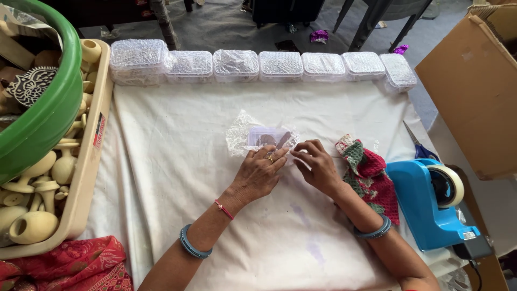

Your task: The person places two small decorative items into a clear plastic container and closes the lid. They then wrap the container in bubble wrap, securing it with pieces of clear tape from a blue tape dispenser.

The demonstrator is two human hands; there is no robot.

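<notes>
small box under my fingers

my left hand (261,171) and right hand (316,164) pinched the bubble wrap (238,132) around a small clear plastic box (267,137), mid-table on the white cloth (177,161), a blue tape dispenser (431,202) lying off to my right.

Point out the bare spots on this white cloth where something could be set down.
Bare cloth lies between the beige tray and the left hand, and in front between the forearms. A strip below the row of wrapped boxes is also free. The right is crowded: knitted cloth, tape dispenser, scissors.
</notes>
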